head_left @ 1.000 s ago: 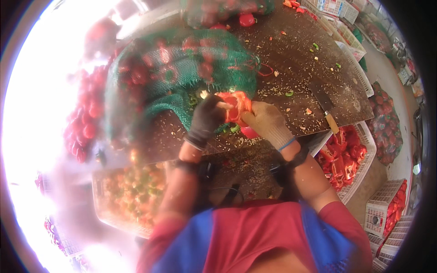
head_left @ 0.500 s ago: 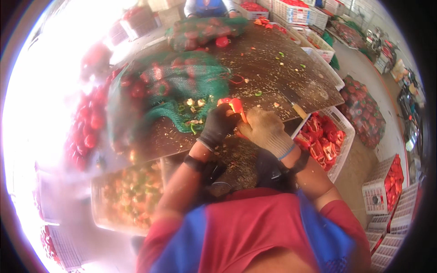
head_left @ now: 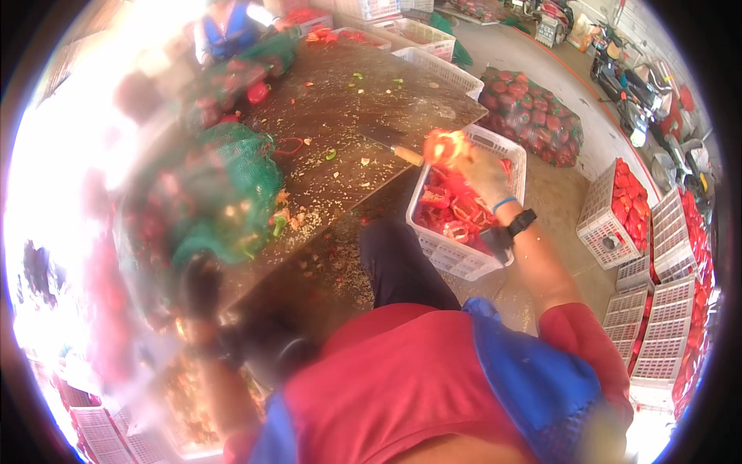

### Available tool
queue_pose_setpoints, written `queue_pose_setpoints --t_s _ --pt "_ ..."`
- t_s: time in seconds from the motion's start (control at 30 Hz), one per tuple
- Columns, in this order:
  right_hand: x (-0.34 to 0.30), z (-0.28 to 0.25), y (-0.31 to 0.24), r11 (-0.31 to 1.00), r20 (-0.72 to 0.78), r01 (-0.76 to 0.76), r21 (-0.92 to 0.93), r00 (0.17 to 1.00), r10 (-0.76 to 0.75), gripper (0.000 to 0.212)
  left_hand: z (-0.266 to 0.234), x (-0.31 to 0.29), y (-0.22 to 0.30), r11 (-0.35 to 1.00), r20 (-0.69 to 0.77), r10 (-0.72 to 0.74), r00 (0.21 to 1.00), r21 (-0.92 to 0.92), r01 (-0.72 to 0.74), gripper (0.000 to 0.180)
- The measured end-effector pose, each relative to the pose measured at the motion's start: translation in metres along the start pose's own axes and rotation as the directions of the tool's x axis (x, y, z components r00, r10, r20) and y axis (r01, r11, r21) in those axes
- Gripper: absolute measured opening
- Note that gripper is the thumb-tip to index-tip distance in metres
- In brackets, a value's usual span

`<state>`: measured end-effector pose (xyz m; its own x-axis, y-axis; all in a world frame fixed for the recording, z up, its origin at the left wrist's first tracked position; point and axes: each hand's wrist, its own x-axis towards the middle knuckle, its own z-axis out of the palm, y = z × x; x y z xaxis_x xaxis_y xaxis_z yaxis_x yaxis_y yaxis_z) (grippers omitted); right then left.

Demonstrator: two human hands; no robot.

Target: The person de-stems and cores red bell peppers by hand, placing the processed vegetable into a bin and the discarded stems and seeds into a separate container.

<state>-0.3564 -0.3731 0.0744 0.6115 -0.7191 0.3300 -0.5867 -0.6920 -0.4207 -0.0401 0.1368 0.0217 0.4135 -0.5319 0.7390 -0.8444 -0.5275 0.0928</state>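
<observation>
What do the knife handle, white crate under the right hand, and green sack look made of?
Knife handle: probably wood, matt, by its tan colour. White crate: likely moulded plastic, smooth-looking, with slotted walls. Green sack: netting, seemingly synthetic; red shows through; finish blurred.

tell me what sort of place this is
Probably a pepper-processing workshop: there's a seed-strewn worktable, a white crate of cut red peppers, and a bulging mesh sack beyond it.

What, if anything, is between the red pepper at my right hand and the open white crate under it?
Nothing visible. The red pepper at your right hand shows over the far left of the white crate, whose top is open. The knife lies just left, handle toward the crate.
</observation>
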Motion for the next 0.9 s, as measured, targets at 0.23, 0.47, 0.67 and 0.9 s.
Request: queue_pose_setpoints --t_s 0.23,0.47,0.67,0.9 --pt "0.034 -0.035 -0.047 0.931 -0.072 0.342 -0.128 0.933 -0.353 0.037 -0.081 -0.115 -0.031 0.703 0.031 -0.710 0.704 -0.016 0.711 0.016" --pt "0.110 0.012 -0.097 0.793 0.302 0.394 -0.465 0.912 -0.277 0.047 -0.100 -0.185 -0.028 0.610 0.110 -0.790 0.603 0.230 0.758 0.021" --pt "0.140 0.008 -0.051 0.708 0.372 0.270 -0.653 0.928 -0.011 0.056 -0.145 -0.227 -0.037 0.507 0.040 -0.845 0.533 0.374 0.776 0.025" --pt "0.118 0.013 -0.062 0.742 0.258 0.231 -0.629 0.963 -0.081 0.043 -0.162 -0.217 -0.047 0.496 -0.042 -0.769 0.638 0.590 0.637 0.030"
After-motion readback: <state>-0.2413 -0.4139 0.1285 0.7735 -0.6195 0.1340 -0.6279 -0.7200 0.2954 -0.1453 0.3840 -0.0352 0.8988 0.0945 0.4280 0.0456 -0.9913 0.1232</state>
